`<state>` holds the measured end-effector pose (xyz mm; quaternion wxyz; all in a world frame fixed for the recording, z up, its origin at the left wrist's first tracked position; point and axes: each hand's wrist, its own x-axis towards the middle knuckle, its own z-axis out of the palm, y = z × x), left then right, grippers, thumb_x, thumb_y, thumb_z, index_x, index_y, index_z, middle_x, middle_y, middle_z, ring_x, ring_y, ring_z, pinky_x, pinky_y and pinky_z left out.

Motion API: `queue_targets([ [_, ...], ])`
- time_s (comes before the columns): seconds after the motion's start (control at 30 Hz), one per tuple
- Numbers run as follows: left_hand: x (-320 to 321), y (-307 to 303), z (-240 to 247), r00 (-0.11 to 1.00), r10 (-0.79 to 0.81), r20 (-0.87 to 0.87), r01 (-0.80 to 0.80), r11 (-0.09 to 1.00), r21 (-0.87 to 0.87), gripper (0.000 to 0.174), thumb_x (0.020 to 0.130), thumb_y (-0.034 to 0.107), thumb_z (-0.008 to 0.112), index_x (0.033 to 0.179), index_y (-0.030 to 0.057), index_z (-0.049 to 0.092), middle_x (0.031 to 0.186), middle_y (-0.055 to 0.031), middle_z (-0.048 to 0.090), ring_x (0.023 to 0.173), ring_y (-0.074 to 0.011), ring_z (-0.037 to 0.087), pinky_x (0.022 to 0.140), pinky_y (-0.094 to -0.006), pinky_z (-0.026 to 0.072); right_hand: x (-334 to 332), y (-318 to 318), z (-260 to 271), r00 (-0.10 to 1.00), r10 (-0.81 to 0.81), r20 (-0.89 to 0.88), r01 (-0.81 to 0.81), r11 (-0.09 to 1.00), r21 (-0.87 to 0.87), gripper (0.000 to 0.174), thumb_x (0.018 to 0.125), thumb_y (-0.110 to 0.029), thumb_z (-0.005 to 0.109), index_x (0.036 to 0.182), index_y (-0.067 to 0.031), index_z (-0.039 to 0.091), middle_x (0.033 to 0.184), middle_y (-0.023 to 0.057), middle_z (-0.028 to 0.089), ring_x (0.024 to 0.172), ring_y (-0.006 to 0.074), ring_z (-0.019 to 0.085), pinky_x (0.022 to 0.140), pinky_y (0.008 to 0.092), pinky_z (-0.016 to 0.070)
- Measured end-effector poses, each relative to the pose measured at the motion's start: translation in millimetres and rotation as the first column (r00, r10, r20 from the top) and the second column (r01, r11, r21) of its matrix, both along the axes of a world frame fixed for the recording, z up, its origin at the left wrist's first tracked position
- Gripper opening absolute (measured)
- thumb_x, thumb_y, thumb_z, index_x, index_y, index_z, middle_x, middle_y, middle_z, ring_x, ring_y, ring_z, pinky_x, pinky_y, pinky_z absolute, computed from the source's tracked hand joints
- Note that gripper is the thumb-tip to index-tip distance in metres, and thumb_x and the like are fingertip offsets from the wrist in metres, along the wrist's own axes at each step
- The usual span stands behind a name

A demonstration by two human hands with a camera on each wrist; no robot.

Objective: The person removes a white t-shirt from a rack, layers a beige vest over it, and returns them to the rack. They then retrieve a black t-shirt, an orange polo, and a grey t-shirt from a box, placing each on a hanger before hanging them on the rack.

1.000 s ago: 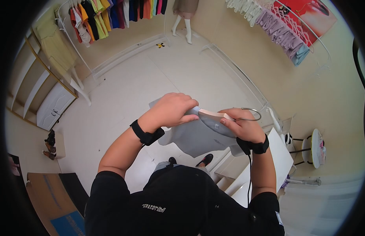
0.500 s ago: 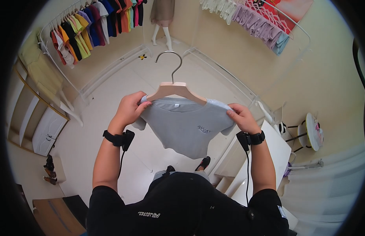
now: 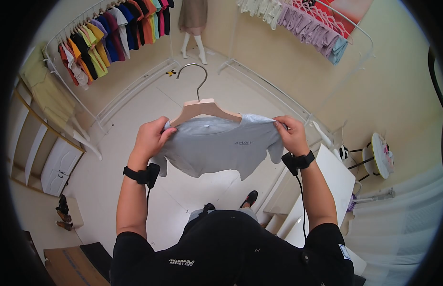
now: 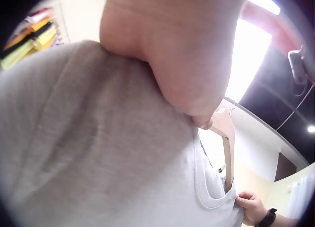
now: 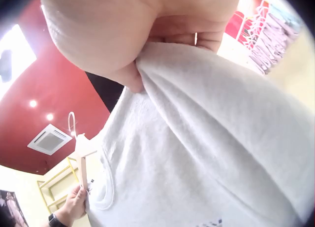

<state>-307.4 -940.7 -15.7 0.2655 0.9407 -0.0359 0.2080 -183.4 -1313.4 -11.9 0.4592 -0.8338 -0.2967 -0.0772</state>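
A light grey T-shirt [image 3: 207, 148] with small dark lettering on its chest hangs spread between both hands. Inside its neckline sits a wooden hanger [image 3: 201, 107], whose metal hook points up and away from the body. My left hand [image 3: 151, 138] pinches the shirt's left shoulder, with the thumb by the hanger's end. At the other shoulder, my right hand [image 3: 293, 136] pinches the fabric near the sleeve. In the right wrist view, the cloth folds away from the right thumb [image 5: 130, 79].
Beyond the shirt, a rack of colourful T-shirts [image 3: 102, 38] stands at back left. Lilac garments [image 3: 305, 24] hang on a rack at back right. A white table [image 3: 326, 186] is beside the right arm, a round side table [image 3: 381, 155] further right. White cabinet [image 3: 61, 167] at left.
The hands have spread from the hanger's middle to the shirt's shoulders. The hook has swung from pointing right to pointing up, and the shirt front now faces the head camera.
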Motion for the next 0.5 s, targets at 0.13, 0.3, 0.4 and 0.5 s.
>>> queue_targets([
  [0.13, 1, -1, 1, 0.999, 0.001, 0.039, -0.002, 0.999, 0.033, 0.025, 0.080, 0.028, 0.065, 0.082, 0.0050, 0.055, 0.063, -0.0139, 0.054, 0.056, -0.0319, 0.051, 0.052, -0.0361, 0.0411, 4, 13, 1, 0.972, 0.013, 0.235, -0.021, 0.999, 0.029, 0.016, 0.075, -0.003, 0.061, 0.090, -0.0007, 0.063, 0.087, 0.0091, 0.055, 0.086, 0.0205, 0.054, 0.077, 0.0279, 0.0449],
  [0.3, 5, 7, -12, 1.000, -0.003, 0.024, 0.006, 0.988, -0.155, 0.022, 0.083, 0.023, 0.063, 0.086, 0.0022, 0.055, 0.060, -0.0131, 0.048, 0.052, -0.0235, 0.044, 0.051, -0.0314, 0.0381, 6, 16, 4, 0.985, 0.072, 0.160, -0.084, 0.994, 0.069, 0.031, 0.076, -0.011, 0.063, 0.106, -0.0036, 0.058, 0.102, 0.0082, 0.057, 0.097, 0.0183, 0.051, 0.083, 0.0299, 0.0417],
  [0.4, 8, 10, -13, 1.000, -0.022, 0.014, 0.024, 0.976, -0.216, 0.026, 0.082, 0.027, 0.064, 0.086, 0.0027, 0.057, 0.062, -0.0144, 0.052, 0.054, -0.0268, 0.049, 0.052, -0.0321, 0.0404, 8, 19, 9, 0.995, 0.095, 0.025, -0.096, 0.994, 0.051, 0.031, 0.076, -0.012, 0.063, 0.105, -0.0017, 0.057, 0.100, 0.0106, 0.060, 0.092, 0.0202, 0.055, 0.080, 0.0310, 0.0441],
  [0.5, 13, 14, -14, 0.998, -0.030, 0.063, 0.041, 0.981, -0.189, 0.024, 0.083, 0.026, 0.064, 0.087, 0.0027, 0.057, 0.062, -0.0137, 0.053, 0.054, -0.0255, 0.050, 0.053, -0.0316, 0.0411, 11, 26, 21, 0.992, 0.103, -0.076, -0.105, 0.994, -0.013, 0.026, 0.078, -0.013, 0.062, 0.100, 0.0003, 0.059, 0.090, 0.0124, 0.063, 0.081, 0.0224, 0.059, 0.074, 0.0312, 0.0470],
])
